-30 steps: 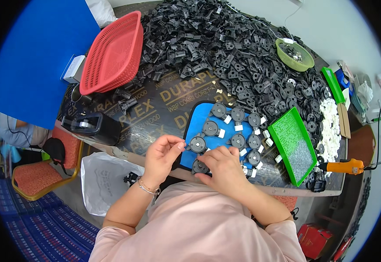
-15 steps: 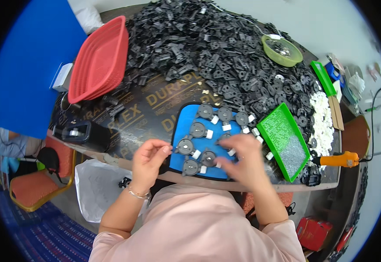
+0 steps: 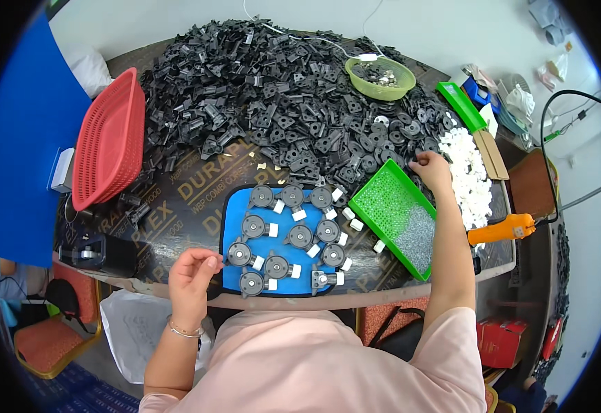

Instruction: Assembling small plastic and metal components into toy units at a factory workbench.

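My left hand (image 3: 191,275) is by the left edge of a blue mat (image 3: 235,199), thumb and fingertips pinched together; whatever they hold, if anything, is too small to make out. My right hand (image 3: 432,171) reaches past the green tray (image 3: 390,196) to the loose black discs, its fingers curled down at them; what is in its grip is hidden. On the mat several round black parts (image 3: 277,267) with white end pieces are laid out in rows. One part (image 3: 322,279) at the near right shows no round disc. Small grey pieces fill the tray's near end.
A large heap of black plastic parts (image 3: 266,89) covers the table's far side, with a yellow-green basket (image 3: 390,86) on it. White pieces (image 3: 464,175) lie at right, near an orange electric screwdriver (image 3: 503,230). Red baskets (image 3: 111,138) stand at left, near a black box-like device (image 3: 100,255).
My right hand has left the mat and gone right and away to the black discs. My left hand stays by the mat's left edge, still pinched. The whole view has shifted.
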Demonstrator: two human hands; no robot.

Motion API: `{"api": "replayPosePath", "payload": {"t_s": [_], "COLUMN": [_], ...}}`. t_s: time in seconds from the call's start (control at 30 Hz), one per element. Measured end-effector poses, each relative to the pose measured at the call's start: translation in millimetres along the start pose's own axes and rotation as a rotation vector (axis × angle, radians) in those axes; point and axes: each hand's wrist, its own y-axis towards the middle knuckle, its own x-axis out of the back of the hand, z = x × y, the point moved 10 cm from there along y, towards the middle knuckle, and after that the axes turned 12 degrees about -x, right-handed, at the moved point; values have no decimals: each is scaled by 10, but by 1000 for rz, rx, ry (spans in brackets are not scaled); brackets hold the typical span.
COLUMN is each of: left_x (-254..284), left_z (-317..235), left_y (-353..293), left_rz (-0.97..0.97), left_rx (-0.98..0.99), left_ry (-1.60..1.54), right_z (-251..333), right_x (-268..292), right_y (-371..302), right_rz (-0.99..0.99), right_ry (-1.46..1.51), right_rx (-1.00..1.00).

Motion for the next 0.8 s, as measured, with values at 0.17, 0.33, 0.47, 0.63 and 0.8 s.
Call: {"api": "replayPosePath", "payload": {"t_s": [0.17, 0.33, 0.47, 0.63, 0.8], "left_x": [39, 14, -58, -229, -728], "left_z": [7, -5, 26, 33, 105], "left_y": [-2, -2, -14, -41, -167], "left_rz": [3, 14, 47, 152, 354], "left_rx": [21, 16, 30, -4, 174], "left_ry": [12, -8, -22, 12, -97], "right_z": [-61, -61, 139, 804, 1269], "right_x": [90, 102, 451, 491, 186], "right_y": [241, 224, -111, -1245, -2888], "right_rz": [-167, -175, -419, -131, -37], "right_ry": [-228, -306, -233, 448, 288], "right_rx": [62, -32, 104, 536, 1086]}}
